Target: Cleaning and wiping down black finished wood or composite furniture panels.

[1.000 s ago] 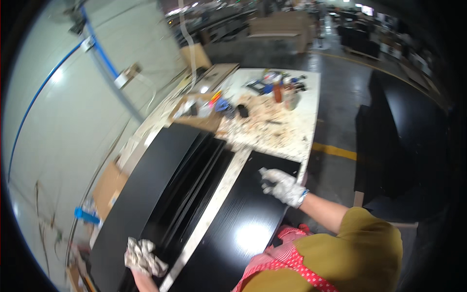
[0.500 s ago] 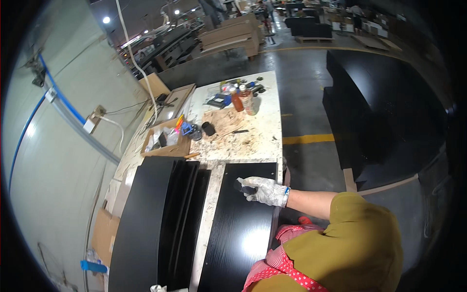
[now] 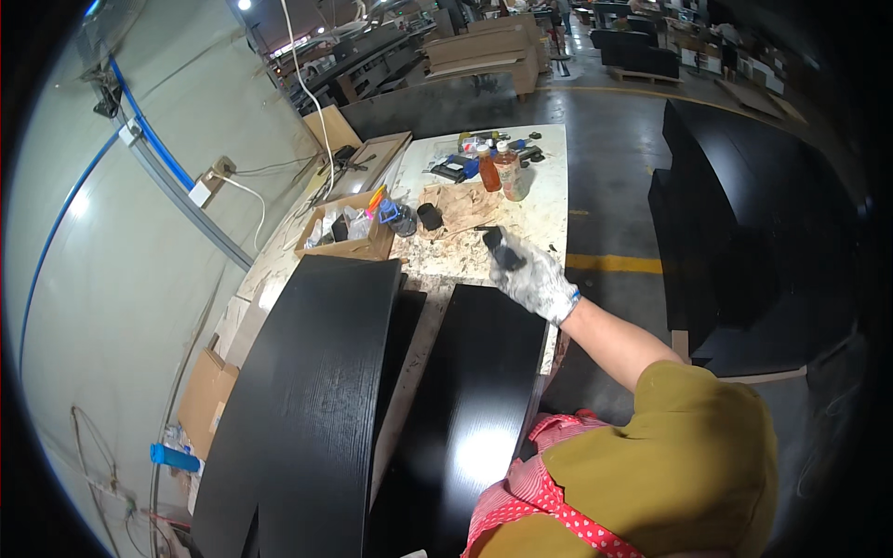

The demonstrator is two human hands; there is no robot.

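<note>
**Right hand on black piece, panels below**

Right hand point(image 3: 538, 282), gloved, mid-frame: fingers curled around a black piece point(image 3: 507, 255), just past the far end of the right panel point(image 3: 465, 353), over the table point(image 3: 551, 216). Can't make out what the piece is at this size. Left hand is out of frame, so can't tell its fingers.

Piece should be light, easy one-handed; grip by the sides, thumb opposite fingers.

Right panel lies flat, bottom centre; left panel point(image 3: 316, 372) sits over a lower panel point(image 3: 402, 325) at lower left. All look stiff, likely heavy for one hand, glossy enough to slip. Corners could chip, faces could scuff. Best hold: two hands, long edges, well apart.
</note>
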